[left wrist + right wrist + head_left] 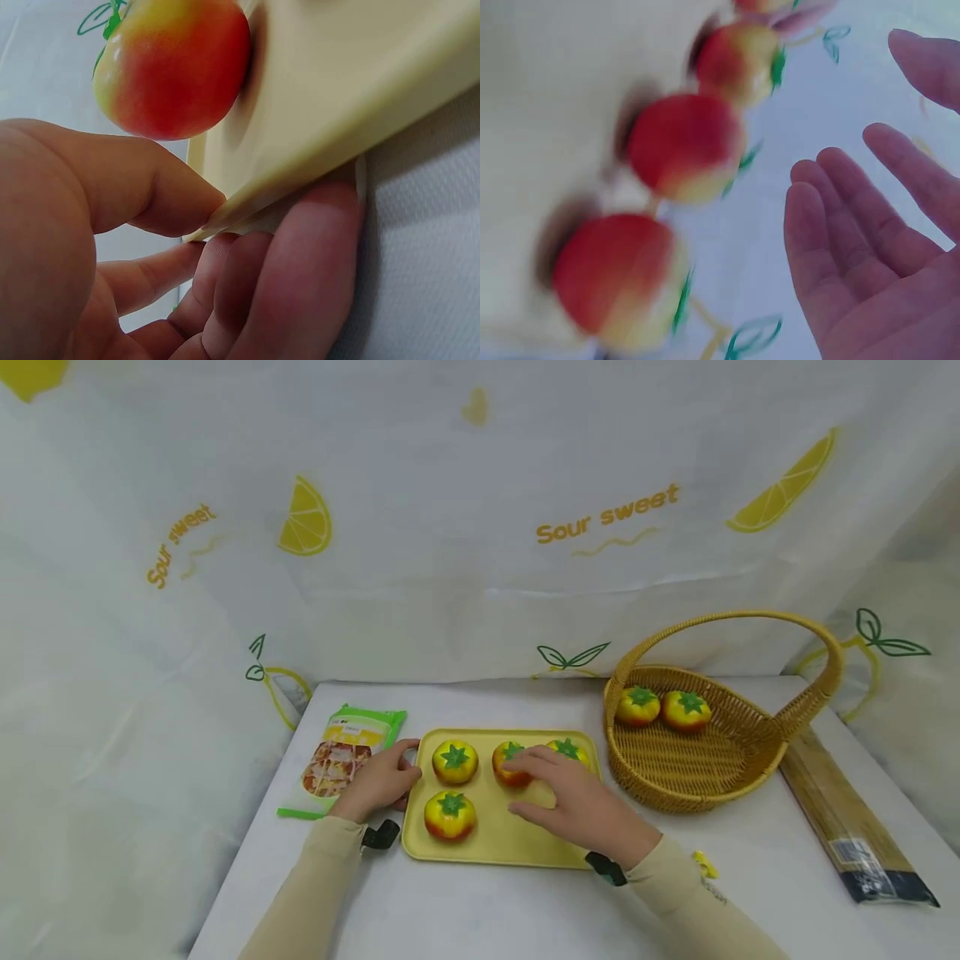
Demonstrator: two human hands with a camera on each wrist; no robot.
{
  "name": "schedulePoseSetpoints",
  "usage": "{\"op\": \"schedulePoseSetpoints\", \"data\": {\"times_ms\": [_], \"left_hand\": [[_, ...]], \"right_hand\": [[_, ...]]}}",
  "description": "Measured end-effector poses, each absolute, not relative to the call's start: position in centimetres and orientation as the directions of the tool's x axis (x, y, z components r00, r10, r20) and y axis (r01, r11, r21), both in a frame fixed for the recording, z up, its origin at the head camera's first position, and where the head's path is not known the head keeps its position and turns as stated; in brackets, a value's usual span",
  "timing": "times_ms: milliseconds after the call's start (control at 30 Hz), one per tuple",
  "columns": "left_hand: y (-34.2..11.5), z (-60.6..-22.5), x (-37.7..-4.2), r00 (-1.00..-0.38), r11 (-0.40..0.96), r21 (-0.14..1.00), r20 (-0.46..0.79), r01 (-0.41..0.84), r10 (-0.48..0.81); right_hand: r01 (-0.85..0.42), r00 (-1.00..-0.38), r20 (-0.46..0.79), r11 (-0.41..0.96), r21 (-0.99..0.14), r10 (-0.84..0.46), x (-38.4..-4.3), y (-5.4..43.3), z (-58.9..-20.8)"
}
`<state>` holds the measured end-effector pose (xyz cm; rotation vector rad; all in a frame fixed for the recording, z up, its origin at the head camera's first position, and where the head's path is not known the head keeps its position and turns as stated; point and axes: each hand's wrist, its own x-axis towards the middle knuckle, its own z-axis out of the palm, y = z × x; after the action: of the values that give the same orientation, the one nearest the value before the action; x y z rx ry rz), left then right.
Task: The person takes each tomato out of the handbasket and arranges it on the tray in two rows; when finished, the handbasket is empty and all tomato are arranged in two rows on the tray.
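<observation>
Pinches edge of yellow tray in left hand. Hovers over tray with right hand, released, with fingers loosely extended. Note two yellow-red fruits on tray just right of left hand; two more at right hand's fingers, partly covered. See printed packet left of left hand; wicker basket, with further fruits, right of right hand.

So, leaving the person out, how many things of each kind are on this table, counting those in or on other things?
Yellow-and-red fruits: 6 (4 on the tray, 2 in the basket)
Tray: 1
Basket: 1
Packets: 2 (green-edged packet, long brown packet)
Small yellow item, too small to identify: 1
Total: 11
</observation>
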<state>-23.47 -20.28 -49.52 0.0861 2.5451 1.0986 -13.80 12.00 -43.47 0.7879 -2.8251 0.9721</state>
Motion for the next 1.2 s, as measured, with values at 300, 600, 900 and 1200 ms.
{"op": "schedulePoseSetpoints", "data": {"times_ms": [300, 600, 900, 1200], "left_hand": [[-20.5, -49.5, -23.2, -0.931, 0.690, 0.718, -0.308, -0.094, 0.194], [-20.5, -49.6, -23.0, -0.935, 0.707, 0.703, -0.299, -0.079, 0.193], [-20.5, -49.3, -23.0, -0.938, 0.718, 0.693, -0.289, -0.069, 0.189], [-20.2, -49.4, -23.0, -0.941, 0.707, 0.702, -0.286, -0.078, 0.180]], "right_hand": [[-0.415, -0.899, 0.331, 0.801, -0.432, -0.287, -13.1, 23.5, -42.4], [-0.278, -0.927, 0.349, 0.879, -0.388, -0.139, -14.6, 32.6, -42.2], [-0.145, -0.985, 0.146, 0.894, -0.423, -0.090, -17.4, 36.2, -42.5], [-0.118, -0.993, 0.047, 0.882, -0.457, -0.109, -19.4, 37.1, -43.5]]}}
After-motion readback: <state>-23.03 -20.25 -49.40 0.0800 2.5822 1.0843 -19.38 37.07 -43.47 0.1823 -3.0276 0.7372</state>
